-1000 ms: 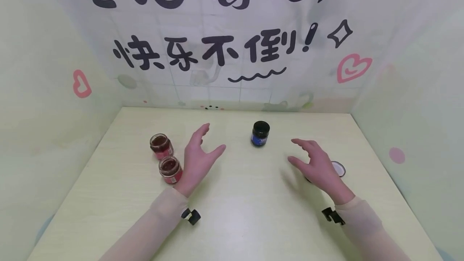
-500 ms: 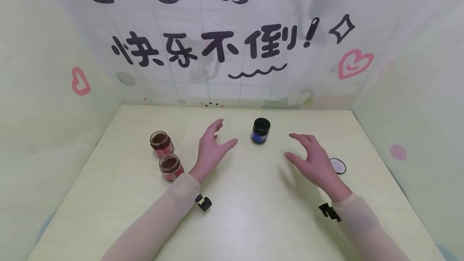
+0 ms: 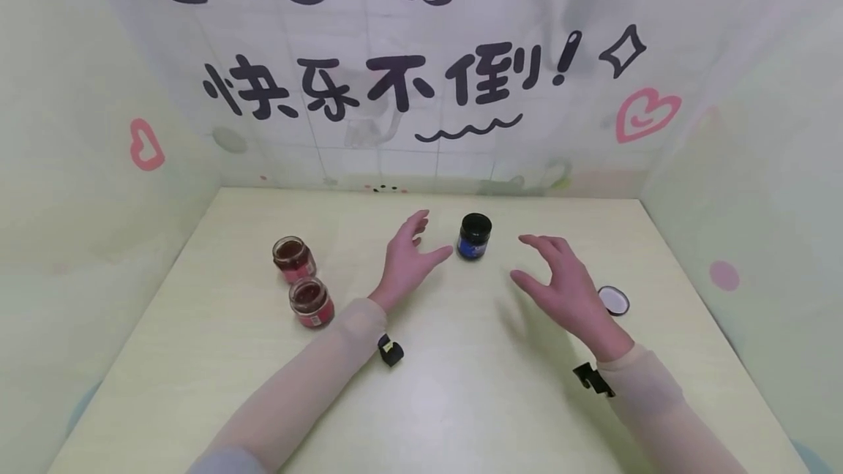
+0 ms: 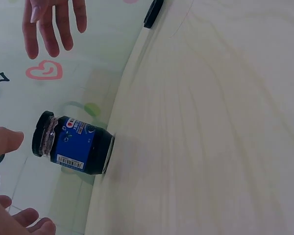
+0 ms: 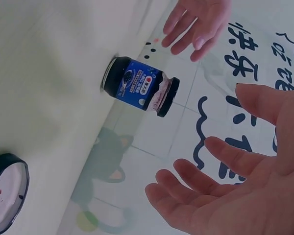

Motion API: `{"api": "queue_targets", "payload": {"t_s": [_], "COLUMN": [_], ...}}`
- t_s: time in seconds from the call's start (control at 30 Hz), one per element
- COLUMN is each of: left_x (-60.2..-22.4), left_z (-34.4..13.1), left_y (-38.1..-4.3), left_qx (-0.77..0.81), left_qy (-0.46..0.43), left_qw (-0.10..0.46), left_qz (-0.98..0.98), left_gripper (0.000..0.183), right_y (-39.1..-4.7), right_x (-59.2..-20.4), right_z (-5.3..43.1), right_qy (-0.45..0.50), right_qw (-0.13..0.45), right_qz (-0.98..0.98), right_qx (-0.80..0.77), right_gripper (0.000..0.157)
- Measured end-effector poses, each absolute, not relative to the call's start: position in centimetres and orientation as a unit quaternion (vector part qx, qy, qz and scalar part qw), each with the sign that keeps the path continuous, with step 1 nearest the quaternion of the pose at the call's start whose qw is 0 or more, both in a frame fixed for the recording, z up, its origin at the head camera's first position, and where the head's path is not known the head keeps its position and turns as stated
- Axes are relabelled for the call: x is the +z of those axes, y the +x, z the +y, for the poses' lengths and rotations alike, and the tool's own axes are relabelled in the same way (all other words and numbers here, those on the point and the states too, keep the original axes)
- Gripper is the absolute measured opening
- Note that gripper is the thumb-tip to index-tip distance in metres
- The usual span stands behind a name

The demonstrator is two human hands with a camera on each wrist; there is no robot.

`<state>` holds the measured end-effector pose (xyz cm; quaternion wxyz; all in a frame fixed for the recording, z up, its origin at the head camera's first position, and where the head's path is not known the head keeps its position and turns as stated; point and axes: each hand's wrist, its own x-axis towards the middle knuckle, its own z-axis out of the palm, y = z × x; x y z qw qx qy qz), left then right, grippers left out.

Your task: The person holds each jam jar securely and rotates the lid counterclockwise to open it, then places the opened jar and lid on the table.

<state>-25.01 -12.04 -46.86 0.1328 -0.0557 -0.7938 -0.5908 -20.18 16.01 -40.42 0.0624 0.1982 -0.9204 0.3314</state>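
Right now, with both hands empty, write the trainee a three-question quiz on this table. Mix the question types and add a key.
1. True or false: in the head view, the capped blue-label jar stands between the left hand and the right hand.

2. What lies just to the right of the right hand in the head view?
A) a spoon
B) a loose lid
C) a cup

3. How many open red jars stand on the table?

Key: 1 true; 2 B; 3 two.
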Motion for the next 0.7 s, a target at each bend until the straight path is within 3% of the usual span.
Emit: {"api": "queue_targets", "payload": {"t_s": [0.7], "left_x": [-48.3], "left_z": [-9.2], "left_y": [-26.9], "left_qx": [-0.619], "left_qy": [-0.081], "left_qw": [0.081], "left_qz": [-0.777], "left_gripper": [0.082], "right_y": [-20.3], "right_x": [-39.5], "right_z": [15.3], "right_qy": [0.206], "right_qw": [0.076], "right_qz": [-0.914], "right_qx": [0.342], "right_gripper": [0.058]}}
